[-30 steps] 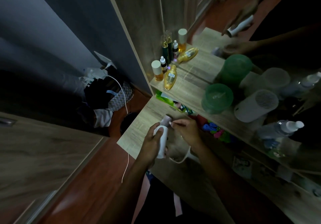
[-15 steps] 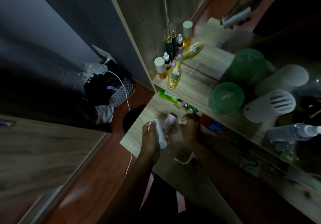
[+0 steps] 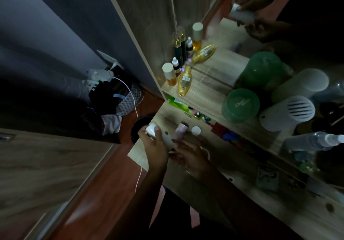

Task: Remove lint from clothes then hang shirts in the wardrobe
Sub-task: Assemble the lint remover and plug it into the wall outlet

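One pale wood desk (image 3: 204,193) fills the lower right, in dim light. A raised shelf (image 3: 208,90) runs along its far side, and a mirror (image 3: 223,62) stands behind that.

Floor, 10 o'clock from the hands: a pile of clothes (image 3: 111,100) against the dark wall, with a white cable (image 3: 133,98) trailing across it.

Shelf, 2 o'clock from the hands: a white dryer (image 3: 286,113) lies on its side with the grille facing out. A green tub (image 3: 241,104) sits just beside it at its 9 o'clock. A gold bottle (image 3: 184,80) lies flat at 12 o'clock from the hands, with small upright bottles near it.

Hands: close together over the desk's near-left corner. The left hand (image 3: 154,146) is wrapped round the lint remover (image 3: 163,137). This is a white cylinder, tilted, with its free end pointing to 10 o'clock. The right hand (image 3: 191,157) sits at 4 o'clock of the left, fingers reaching toward it. It is too dark to tell whether they grip anything.

A pink tube (image 3: 179,132) with a dark tip stands just beside the lint remover at its 2 o'clock, its lower end at the right fingertips. Whether they touch I cannot tell.

A small round white cap (image 3: 196,130) lies on the desk at 3 o'clock of the tube, apart from it.
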